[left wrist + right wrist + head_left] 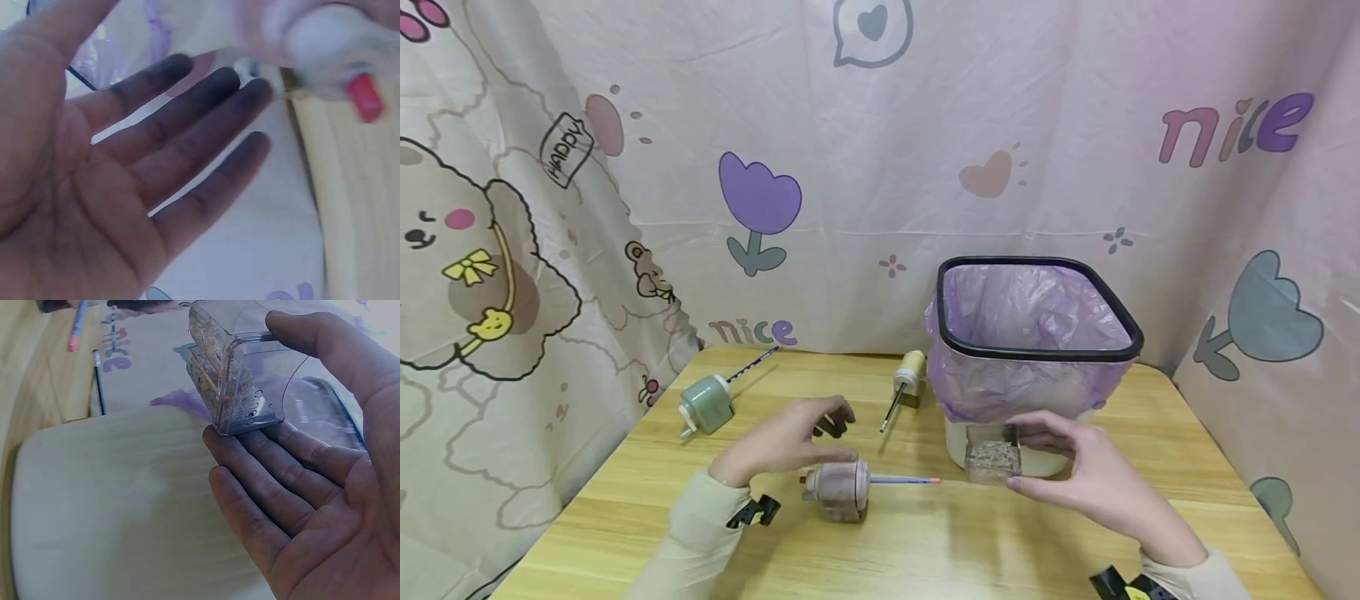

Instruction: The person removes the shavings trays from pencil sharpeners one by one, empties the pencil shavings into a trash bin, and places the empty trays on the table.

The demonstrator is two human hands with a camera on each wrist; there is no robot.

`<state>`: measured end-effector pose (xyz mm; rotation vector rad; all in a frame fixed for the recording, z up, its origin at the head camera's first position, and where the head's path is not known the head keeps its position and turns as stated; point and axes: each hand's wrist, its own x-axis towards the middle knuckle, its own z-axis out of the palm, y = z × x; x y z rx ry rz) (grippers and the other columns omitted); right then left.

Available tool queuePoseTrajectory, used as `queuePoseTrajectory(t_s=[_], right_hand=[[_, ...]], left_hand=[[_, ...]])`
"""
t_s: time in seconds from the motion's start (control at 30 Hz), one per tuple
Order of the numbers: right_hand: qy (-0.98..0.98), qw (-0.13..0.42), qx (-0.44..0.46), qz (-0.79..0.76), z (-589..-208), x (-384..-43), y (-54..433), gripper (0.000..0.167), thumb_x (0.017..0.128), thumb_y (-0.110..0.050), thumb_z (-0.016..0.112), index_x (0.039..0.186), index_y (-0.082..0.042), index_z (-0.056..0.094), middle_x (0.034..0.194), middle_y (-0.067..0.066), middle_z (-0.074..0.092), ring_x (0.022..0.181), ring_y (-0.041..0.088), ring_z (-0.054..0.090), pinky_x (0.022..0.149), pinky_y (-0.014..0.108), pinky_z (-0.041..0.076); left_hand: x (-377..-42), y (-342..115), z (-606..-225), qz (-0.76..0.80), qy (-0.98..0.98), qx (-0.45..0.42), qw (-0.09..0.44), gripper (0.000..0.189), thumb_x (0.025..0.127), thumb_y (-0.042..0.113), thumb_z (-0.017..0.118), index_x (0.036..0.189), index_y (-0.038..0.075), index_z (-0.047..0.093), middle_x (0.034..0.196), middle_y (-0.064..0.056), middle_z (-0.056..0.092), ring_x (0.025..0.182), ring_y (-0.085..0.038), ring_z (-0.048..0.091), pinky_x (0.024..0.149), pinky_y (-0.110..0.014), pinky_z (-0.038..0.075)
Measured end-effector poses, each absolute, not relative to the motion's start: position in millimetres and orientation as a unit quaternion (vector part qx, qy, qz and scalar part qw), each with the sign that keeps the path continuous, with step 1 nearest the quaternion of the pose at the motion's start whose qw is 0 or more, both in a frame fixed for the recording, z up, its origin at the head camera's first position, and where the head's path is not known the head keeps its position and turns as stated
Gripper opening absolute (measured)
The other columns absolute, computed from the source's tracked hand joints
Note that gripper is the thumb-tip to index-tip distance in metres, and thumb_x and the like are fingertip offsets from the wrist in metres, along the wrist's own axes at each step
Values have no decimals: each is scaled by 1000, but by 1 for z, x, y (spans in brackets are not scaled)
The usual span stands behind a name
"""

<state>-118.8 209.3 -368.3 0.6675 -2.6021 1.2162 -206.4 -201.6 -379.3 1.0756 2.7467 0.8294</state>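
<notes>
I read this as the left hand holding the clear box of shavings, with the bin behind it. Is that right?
Not the left hand: the head view shows the right hand holding the clear box of shavings, with the bin behind it.

Cream, long cloth sleeves on both arms! The left sleeve [703, 518] comes out plain and pale, softly wrinkled along the forearm, and its cuff finishes right at the wrist. Over that cuff, a small black blocky wrist piece [754, 512] with a bright yellow patch in its middle. Across to the matching right sleeve [1198, 577], and there's a second black wrist piece [1135, 587], yellow showing again, cut off by the lower edge of the head view. Beyond the cuffs, a bare left hand [782, 437] and a bare right hand [1097, 473], both palms creased.
</notes>
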Motion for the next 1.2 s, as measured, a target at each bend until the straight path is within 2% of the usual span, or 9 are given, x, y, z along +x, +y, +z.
queuePoseTrajectory(t_s=[0.2, 0.37, 0.53, 0.73, 0.87, 1.03, 1.2], right_hand=[[-887, 123, 216, 389, -357, -110, 219, 55, 82, -29, 96, 131, -27, 71, 122, -9, 79, 110, 0, 73, 99, 17, 54], [-890, 117, 206, 390, -345, -105, 230, 59, 83, -26, 95, 135, -30, 68, 127, -8, 78, 113, -1, 71, 98, 15, 54], [-888, 130, 209, 389, -335, -101, 239, 63, 83, -21, 95, 138, -32, 67, 127, -8, 77, 114, -2, 71, 97, 11, 53], [-881, 152, 215, 393, -322, -99, 246, 65, 82, -14, 94, 138, -31, 67, 131, -14, 73, 114, -4, 71, 97, 4, 49], [-877, 169, 218, 394, -314, -98, 251, 67, 81, -10, 95, 139, -28, 67, 131, -15, 72, 113, -5, 71, 96, 4, 50], [-873, 187, 213, 397, -302, -98, 258, 66, 80, -6, 94, 138, -24, 68, 125, -13, 76, 112, -6, 72, 97, 3, 50], [-876, 199, 181, 401, -290, -97, 264, 63, 81, -7, 94, 136, -25, 70, 125, -11, 77, 110, -6, 72, 96, 3, 50]], left_hand=[[-210, -185, -356, 323, 886, 334, -8, 42, 101, 37, 77, 132, 10, 66, 123, -7, 75, 112, -23, 74, 99, -45, 64], [-212, -170, -341, 347, 877, 328, -46, 47, 102, 35, 76, 140, 11, 63, 127, -9, 75, 116, -26, 75, 102, -46, 63], [-215, -157, -329, 390, 857, 329, -64, 44, 101, 29, 78, 140, 13, 65, 127, -8, 76, 113, -23, 77, 99, -42, 64], [-220, -144, -319, 422, 844, 325, -57, 40, 101, 28, 78, 138, 18, 67, 125, -2, 77, 111, -17, 77, 97, -41, 65], [-225, -138, -314, 437, 832, 337, -55, 37, 104, 26, 74, 138, 17, 67, 124, -6, 78, 109, -19, 78, 92, -35, 65], [-231, -130, -308, 494, 801, 336, -19, 31, 113, 21, 57, 141, 10, 63, 126, -17, 75, 109, -27, 78, 89, -33, 67], [-232, -123, -301, 553, 770, 318, 19, 36, 117, 25, 44, 145, 7, 59, 127, -24, 70, 116, -40, 75, 94, -38, 67]])
